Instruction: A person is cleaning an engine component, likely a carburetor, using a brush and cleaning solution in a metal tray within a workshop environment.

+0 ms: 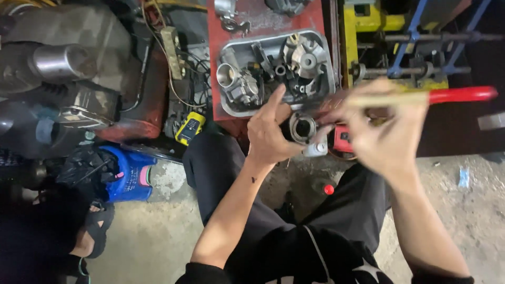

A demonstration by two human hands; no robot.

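I see my left hand (271,131) gripping a round dark metal part with a silver fitting (304,130) above my knees, just below the grey metal tray (225,108). My blurred right hand (384,131), beside it, pinches a red-handled tool (452,95).

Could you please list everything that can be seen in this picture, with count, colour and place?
Round metal part with a centre hole: one, dark grey, held in front of the knees.
Red-handled tool with a pale shaft: one, blurred, at the right hand.
Shallow grey metal tray: one, on a red surface, holding engine parts.
Silver carburettor-like part: one, in the tray's left side.
Yellow and black meter: one, left of the tray.
Blue plastic container: one, on the floor at left.
Small red cap: one, on the concrete floor.
Left hand: holds the round part.
Right hand: blurred, holding the tool.
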